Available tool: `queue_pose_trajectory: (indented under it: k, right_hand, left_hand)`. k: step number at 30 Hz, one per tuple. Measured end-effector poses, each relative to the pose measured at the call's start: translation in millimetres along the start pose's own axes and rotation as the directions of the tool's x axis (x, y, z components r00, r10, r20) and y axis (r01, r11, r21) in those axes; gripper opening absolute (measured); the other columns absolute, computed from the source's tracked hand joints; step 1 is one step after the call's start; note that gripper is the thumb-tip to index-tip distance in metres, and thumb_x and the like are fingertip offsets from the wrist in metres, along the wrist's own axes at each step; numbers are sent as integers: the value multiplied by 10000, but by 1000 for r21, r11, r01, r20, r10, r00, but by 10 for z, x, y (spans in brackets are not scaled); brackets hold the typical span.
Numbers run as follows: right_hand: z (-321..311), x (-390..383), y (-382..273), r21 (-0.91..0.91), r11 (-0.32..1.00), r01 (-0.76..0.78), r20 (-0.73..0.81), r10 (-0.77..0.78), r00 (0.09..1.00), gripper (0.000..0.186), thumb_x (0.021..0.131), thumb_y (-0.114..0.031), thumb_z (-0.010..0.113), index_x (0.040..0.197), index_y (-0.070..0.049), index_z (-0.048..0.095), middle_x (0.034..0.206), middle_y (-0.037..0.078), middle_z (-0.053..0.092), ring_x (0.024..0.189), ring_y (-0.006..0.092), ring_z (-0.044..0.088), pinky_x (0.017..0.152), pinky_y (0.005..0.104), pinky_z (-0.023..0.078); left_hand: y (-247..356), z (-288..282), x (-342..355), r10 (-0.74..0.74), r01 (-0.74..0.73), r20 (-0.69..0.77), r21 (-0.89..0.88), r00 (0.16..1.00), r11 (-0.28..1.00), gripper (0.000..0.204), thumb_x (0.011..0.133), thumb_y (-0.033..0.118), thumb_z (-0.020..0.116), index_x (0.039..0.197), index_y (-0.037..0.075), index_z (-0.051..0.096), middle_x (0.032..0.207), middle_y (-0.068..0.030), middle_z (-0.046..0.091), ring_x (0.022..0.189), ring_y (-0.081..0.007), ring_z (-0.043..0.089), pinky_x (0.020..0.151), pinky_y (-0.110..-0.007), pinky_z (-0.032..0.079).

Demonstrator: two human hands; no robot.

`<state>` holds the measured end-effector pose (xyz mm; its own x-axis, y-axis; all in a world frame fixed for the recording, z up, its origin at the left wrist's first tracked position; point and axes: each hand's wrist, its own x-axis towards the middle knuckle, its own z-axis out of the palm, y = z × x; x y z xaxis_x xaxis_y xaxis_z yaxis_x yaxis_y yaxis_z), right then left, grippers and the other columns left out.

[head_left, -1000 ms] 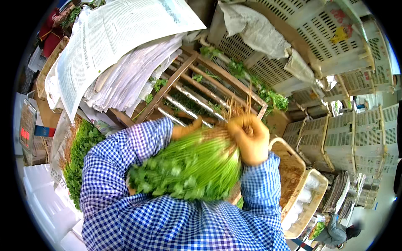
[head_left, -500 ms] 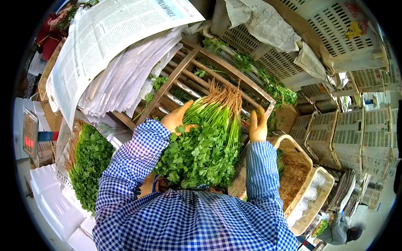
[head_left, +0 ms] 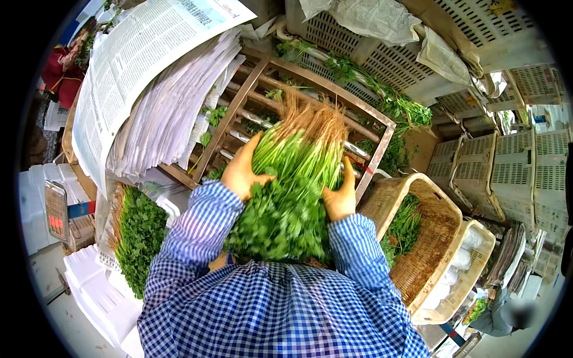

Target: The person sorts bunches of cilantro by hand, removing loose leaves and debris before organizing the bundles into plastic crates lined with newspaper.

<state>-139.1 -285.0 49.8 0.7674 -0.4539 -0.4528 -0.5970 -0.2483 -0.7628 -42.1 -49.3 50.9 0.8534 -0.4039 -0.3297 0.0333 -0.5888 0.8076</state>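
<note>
A big bunch of coriander (head_left: 286,221) lies before me on a metal rack (head_left: 382,149). Its brown roots point away from me, and its blurred leaves hang toward my body. My left hand (head_left: 243,170) is wrapped round the left side of the stems, thumb over the top. On the opposite side, my right hand (head_left: 340,196) presses against the stems with its thumb turned inward. Both hands clasp the bunch between them.
A newspaper stack (head_left: 173,107) stands left of the rack. Another coriander bunch (head_left: 140,238) lies at the left near a scale display (head_left: 57,210). On the right are a basket (head_left: 439,256) with some greens and stacked plastic crates (head_left: 507,167). Loose stalks (head_left: 382,98) lie behind the rack.
My right hand has moved inward from beside the bunch and now grips its stems. The left hand has shifted slightly nearer me, and the whole view has turned a little.
</note>
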Motion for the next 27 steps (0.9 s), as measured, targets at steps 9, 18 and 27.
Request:
queue_pose_trajectory:
  k: [9,18,27]
  right_hand:
    - [-432,63,81,-314,806,501,-155,-564,811,570,849,-106,758,1378,-4,572,1320,227,639,1218,360,611,1053,473,479]
    - [-184,46,101,-65,761,645,71,-642,764,364,879,-18,680,1242,-50,689,1169,159,721,1090,297,686,956,417,543]
    - [-83,316,-200,97,957,274,-40,-272,962,266,1001,-215,653,1210,-59,704,884,93,762,719,132,734,686,265,576]
  left_hand:
    - [142,-120,-49,320,-276,-165,245,933,929,813,905,440,710,1571,141,353,1636,-198,293,1503,-416,279,1230,-555,250]
    - [-240,338,-101,469,-465,112,457,876,759,733,929,557,634,1497,121,480,1599,-154,388,1509,-384,283,1248,-570,168]
    - [-461,432,-37,524,-511,51,320,850,798,665,979,574,558,1448,105,515,1599,-163,384,1501,-395,295,1249,-575,160]
